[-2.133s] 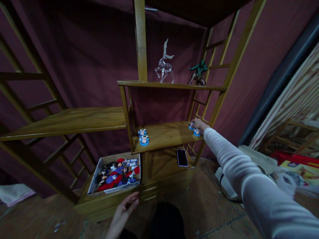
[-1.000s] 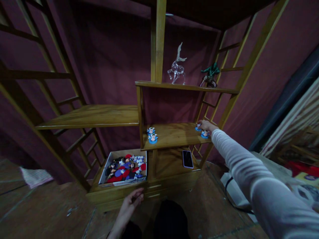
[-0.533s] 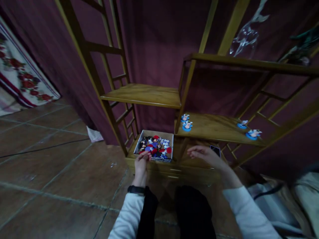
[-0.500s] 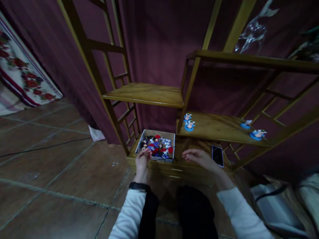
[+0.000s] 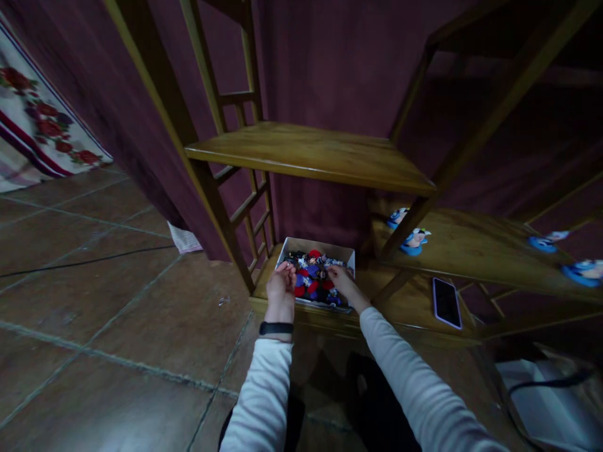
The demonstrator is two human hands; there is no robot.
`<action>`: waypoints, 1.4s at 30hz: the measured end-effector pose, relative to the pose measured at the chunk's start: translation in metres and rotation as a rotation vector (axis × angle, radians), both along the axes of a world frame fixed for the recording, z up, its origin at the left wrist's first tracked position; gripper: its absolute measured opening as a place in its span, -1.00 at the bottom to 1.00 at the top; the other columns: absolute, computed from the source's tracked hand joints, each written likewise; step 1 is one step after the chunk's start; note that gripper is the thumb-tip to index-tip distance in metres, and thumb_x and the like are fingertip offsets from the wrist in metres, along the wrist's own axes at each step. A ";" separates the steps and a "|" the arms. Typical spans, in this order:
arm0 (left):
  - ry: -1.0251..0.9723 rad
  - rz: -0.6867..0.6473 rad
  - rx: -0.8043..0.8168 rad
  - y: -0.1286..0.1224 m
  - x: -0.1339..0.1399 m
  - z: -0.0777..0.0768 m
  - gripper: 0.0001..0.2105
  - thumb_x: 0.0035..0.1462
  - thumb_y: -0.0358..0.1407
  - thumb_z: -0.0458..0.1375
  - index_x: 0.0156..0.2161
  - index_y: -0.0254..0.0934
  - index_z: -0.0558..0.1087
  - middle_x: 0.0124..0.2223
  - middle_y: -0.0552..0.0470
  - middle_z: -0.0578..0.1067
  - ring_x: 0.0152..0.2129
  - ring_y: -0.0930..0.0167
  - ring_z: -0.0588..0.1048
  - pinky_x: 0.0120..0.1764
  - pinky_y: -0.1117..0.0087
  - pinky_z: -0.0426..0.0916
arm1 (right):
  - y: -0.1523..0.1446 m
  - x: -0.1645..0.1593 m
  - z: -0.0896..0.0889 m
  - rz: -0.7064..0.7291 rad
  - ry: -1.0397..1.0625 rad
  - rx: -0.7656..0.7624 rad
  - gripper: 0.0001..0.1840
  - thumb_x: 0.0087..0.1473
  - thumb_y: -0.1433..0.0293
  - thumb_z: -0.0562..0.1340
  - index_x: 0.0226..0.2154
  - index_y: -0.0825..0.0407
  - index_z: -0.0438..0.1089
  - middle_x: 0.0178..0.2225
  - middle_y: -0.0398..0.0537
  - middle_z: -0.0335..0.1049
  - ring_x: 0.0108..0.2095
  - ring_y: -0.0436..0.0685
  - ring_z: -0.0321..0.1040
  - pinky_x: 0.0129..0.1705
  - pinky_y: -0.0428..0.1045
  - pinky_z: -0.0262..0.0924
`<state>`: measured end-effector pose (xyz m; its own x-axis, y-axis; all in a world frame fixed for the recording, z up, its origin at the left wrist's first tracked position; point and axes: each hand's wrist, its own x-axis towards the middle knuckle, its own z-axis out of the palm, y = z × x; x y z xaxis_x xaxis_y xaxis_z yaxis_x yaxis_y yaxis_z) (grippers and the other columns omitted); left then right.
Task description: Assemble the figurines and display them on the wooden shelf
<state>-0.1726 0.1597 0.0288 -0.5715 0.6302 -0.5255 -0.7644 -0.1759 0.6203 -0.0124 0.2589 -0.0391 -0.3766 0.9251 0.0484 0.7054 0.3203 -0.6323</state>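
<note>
A shallow white box (image 5: 321,243) sits on the low shelf, filled with several small figurines (image 5: 311,274) in red, blue, black and white. My left hand (image 5: 281,287) is over the box's left front corner, its fingers curled; whatever they hold, if anything, is too small to make out. Inside the right side of the box, my right hand (image 5: 343,282) has its fingertips drawn together among the figurines. Which piece they touch is hard to tell.
Blue-based figurines (image 5: 414,242) stand on the middle shelf (image 5: 475,245), some behind an upright post. A phone (image 5: 446,303) lies on the lower board. Above the box juts a wooden shelf (image 5: 306,149). A black cable (image 5: 94,258) crosses the tiled floor.
My right hand has moved left from beside the box into it, among the figurines. My left hand stays at the box's left corner. The view has come closer and turned left.
</note>
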 end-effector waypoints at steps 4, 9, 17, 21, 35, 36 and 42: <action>-0.030 -0.018 0.041 0.003 -0.016 0.008 -0.82 -0.02 -0.61 0.04 -0.31 -0.36 0.36 -0.46 0.04 0.44 -0.59 0.60 0.43 -0.53 0.65 0.29 | 0.001 -0.015 -0.006 0.088 -0.061 0.027 -0.71 0.01 0.45 0.11 -0.18 -0.02 0.40 -0.11 -0.04 0.40 -0.05 0.09 0.27 0.02 0.00 0.10; -0.027 -0.045 0.063 0.008 -0.031 0.012 -0.86 -0.01 -0.56 0.06 -0.32 -0.34 0.36 -0.45 0.05 0.43 -0.58 0.60 0.43 -0.52 0.65 0.30 | 0.002 0.001 0.000 0.038 -0.078 0.093 -0.62 0.02 0.49 0.08 -0.10 -0.08 0.36 -0.06 -0.09 0.35 0.00 0.09 0.21 0.06 0.00 0.04; -0.005 -0.057 0.079 0.011 -0.040 0.013 -0.87 -0.01 -0.54 0.06 -0.33 -0.35 0.39 -0.47 0.04 0.44 -0.57 0.58 0.44 -0.51 0.63 0.30 | -0.006 0.016 0.019 0.060 -0.139 0.047 -0.73 0.07 0.42 0.06 -0.23 -0.06 0.42 -0.18 -0.08 0.40 -0.11 0.10 0.29 -0.03 -0.03 0.09; 0.023 -0.090 0.078 0.012 -0.037 0.013 -0.85 -0.04 -0.55 0.08 -0.33 -0.35 0.40 -0.46 0.03 0.45 -0.56 0.58 0.44 -0.49 0.62 0.30 | -0.028 -0.017 0.025 0.165 -0.107 0.002 -0.71 0.08 0.23 0.09 -0.15 -0.09 0.37 -0.15 -0.07 0.39 -0.16 0.10 0.32 -0.12 -0.04 0.14; 0.253 -0.369 -0.090 0.022 0.012 -0.007 -0.82 -0.18 -0.48 0.20 -0.35 -0.37 0.44 -0.50 0.03 0.44 -0.60 0.54 0.41 -0.50 0.53 0.27 | -0.029 -0.016 0.016 -0.081 1.003 -0.757 -0.83 -0.22 0.38 0.30 -0.43 0.01 0.41 -0.37 -0.14 0.47 -0.28 0.08 0.42 -0.14 0.03 0.30; 0.269 -0.385 -0.105 0.022 0.018 -0.009 -0.81 -0.18 -0.46 0.21 -0.34 -0.36 0.44 -0.51 0.04 0.43 -0.59 0.54 0.40 -0.49 0.51 0.28 | -0.030 -0.015 0.018 -0.103 1.067 -0.749 -0.81 -0.23 0.37 0.31 -0.42 0.01 0.41 -0.35 -0.14 0.47 -0.26 0.08 0.42 -0.13 0.03 0.29; 0.209 -0.529 -0.043 0.021 0.041 -0.017 -0.73 -0.21 -0.48 0.27 -0.29 -0.35 0.42 -0.52 0.03 0.44 -0.56 0.45 0.44 -0.40 0.35 0.39 | -0.035 -0.012 0.028 -0.034 1.021 -0.647 -0.68 -0.19 0.28 0.31 -0.28 -0.02 0.42 -0.25 -0.13 0.47 -0.20 0.10 0.38 -0.09 0.03 0.23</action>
